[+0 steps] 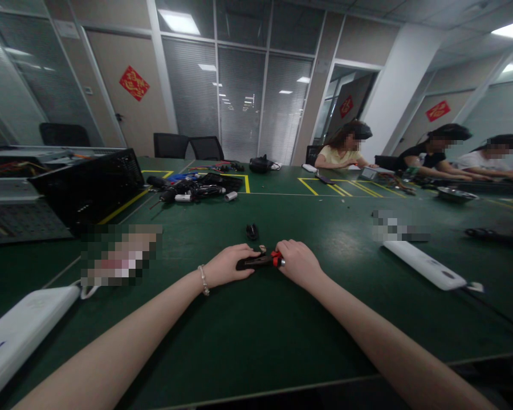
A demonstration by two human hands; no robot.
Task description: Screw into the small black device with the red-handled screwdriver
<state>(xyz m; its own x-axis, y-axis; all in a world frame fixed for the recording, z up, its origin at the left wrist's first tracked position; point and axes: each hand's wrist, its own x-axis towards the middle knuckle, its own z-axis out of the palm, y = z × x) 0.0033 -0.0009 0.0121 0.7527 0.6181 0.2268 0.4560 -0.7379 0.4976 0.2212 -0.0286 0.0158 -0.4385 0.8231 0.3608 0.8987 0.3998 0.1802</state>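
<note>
Above the green table (256,324), in the middle of the head view, I hold a small black-and-red tool (263,261) between my hands; its exact kind is unclear. My left hand (228,265), with a beaded bracelet at the wrist, grips the black, flat end between thumb and fingers. At the other end, my right hand (298,259) has its fingers closed round the red part, near a shiny metal tip. A tiny pale piece (262,249) shows beside my left fingertips. Just beyond my hands lies a small black coiled bundle (252,232).
An opened computer case (89,188) stands at the left. White power banks lie at near left (29,319) and right (425,265). Cables and tools (196,188) are piled further back. Several people sit along the right side, near a metal bowl (456,195).
</note>
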